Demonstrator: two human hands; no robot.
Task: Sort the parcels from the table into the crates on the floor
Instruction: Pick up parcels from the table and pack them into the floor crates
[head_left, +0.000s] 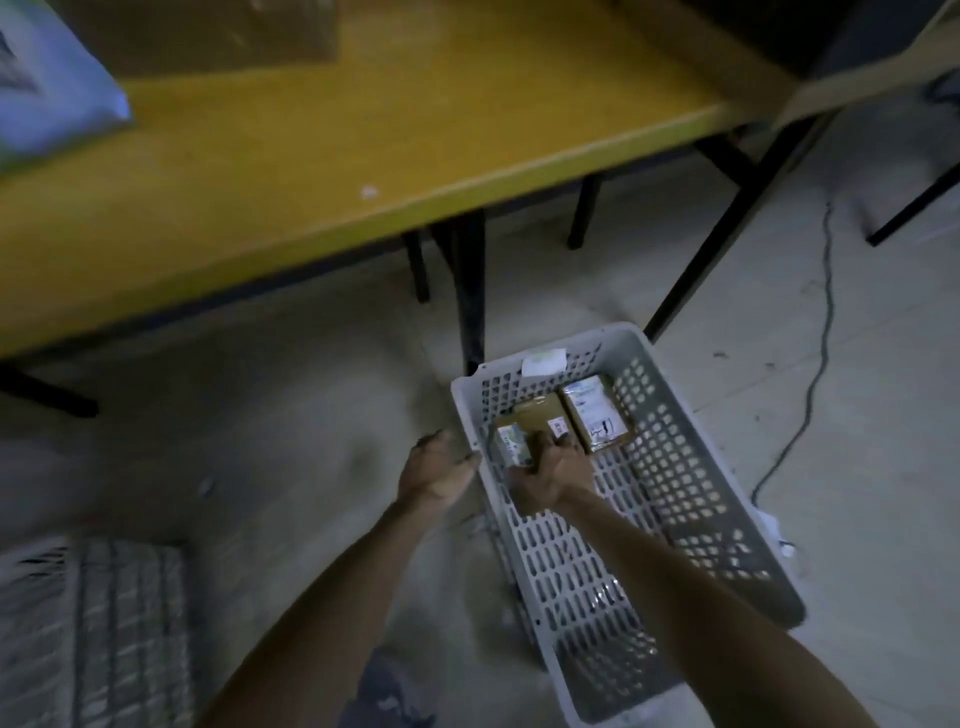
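Observation:
A grey perforated crate stands on the floor below the yellow table. At its far end lie a labelled cardboard parcel and, to its left, a small brown parcel resting on another labelled one. My right hand reaches inside the crate and grips the small brown parcel at its near edge. Just outside the crate's left wall, my left hand hovers with relaxed fingers and holds nothing.
A pale plastic mailer and a large cardboard box lie on the table at the top left. A second grey crate stands at the lower left. Black table legs rise behind the crate; a cable runs over the floor at right.

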